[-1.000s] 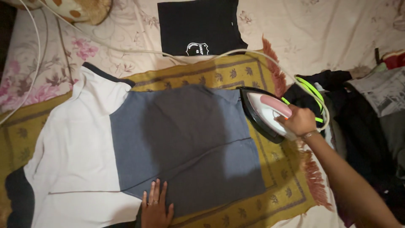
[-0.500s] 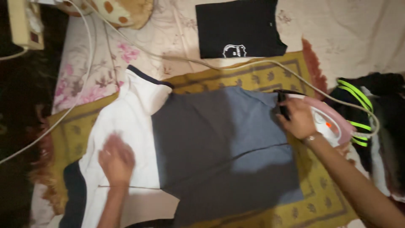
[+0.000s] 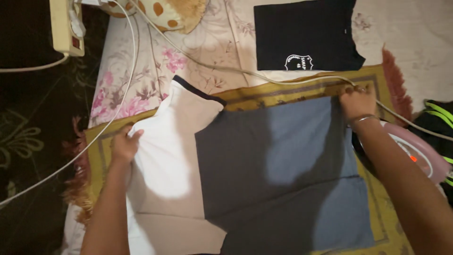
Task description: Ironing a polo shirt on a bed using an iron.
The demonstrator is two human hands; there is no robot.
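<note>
A yellow patterned mat (image 3: 302, 87) carries the white-and-grey shirt (image 3: 245, 170) at centre, its nine o'clock edge pinched in the left hand (image 3: 125, 144), its two o'clock corner under the right hand (image 3: 357, 101), whose fingers curl shut on it, pink iron (image 3: 417, 158) at three o'clock.

I count two of my hands, the left hand (image 3: 124, 145) and the right hand (image 3: 357, 101), one grey-and-white shirt (image 3: 245, 174), one folded black shirt (image 3: 304, 34), one pink iron (image 3: 417, 153), one power strip (image 3: 66, 26), one yellow mat (image 3: 377, 203).
</note>
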